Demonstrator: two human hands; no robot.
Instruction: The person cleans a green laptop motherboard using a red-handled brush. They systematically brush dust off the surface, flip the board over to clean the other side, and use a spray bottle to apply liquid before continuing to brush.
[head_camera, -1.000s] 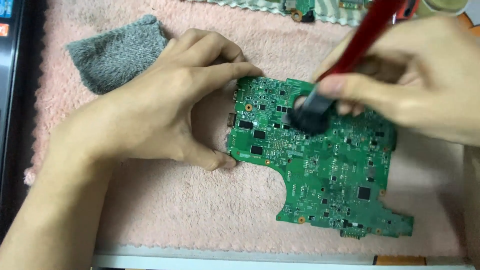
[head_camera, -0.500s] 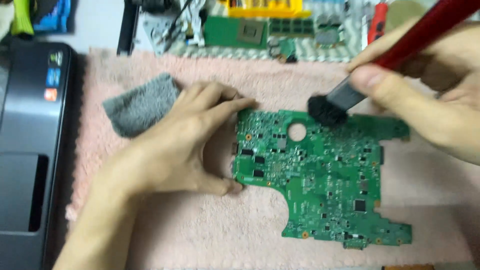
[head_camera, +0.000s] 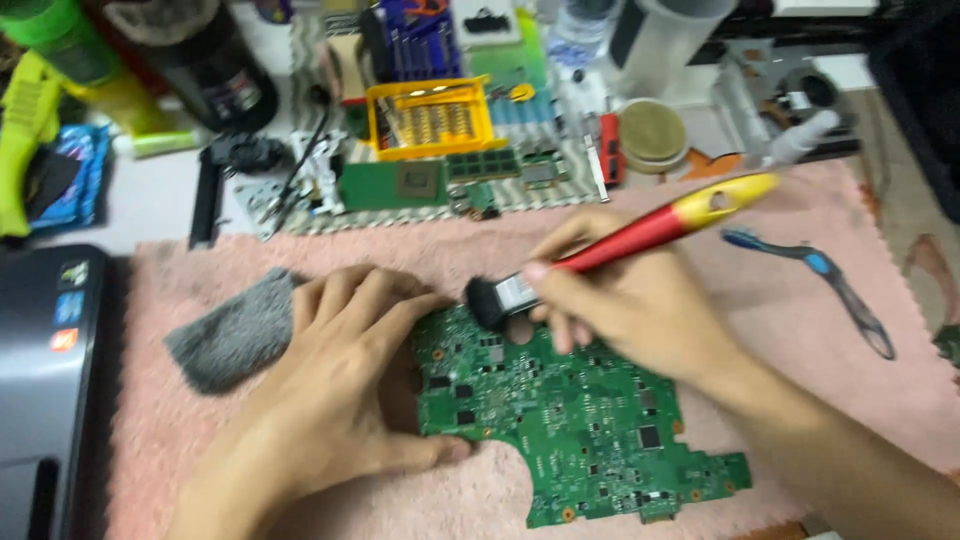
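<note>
Your left hand (head_camera: 340, 400) pinches the left edge of the green circuit board (head_camera: 570, 430), index finger along the top corner, thumb pressed at the lower corner. The board lies flat on the pink towel (head_camera: 400, 500), at about 5 o'clock from centre. Your right hand (head_camera: 625, 305) is closed around a brush (head_camera: 620, 245) with a red-and-yellow handle; its black bristles touch the board's top edge near 11 o'clock of the board.

At 12 o'clock stands a yellow tray of screwdriver bits (head_camera: 430, 118) with a blue case (head_camera: 415, 40) behind it. A round tan tin (head_camera: 652, 132) sits at 1 o'clock, a dark bottle (head_camera: 205, 70) with a label at 11 o'clock. Small square stickers mark the grey laptop (head_camera: 45, 380) at 9 o'clock. A grey cloth (head_camera: 235, 330) lies just left of your left hand, and a blue toothbrush (head_camera: 810, 275) at 3 o'clock.

Since half a second ago the view has tilted up, showing more of the bench, and the bristles have shifted leftward along the board's top edge.
</note>
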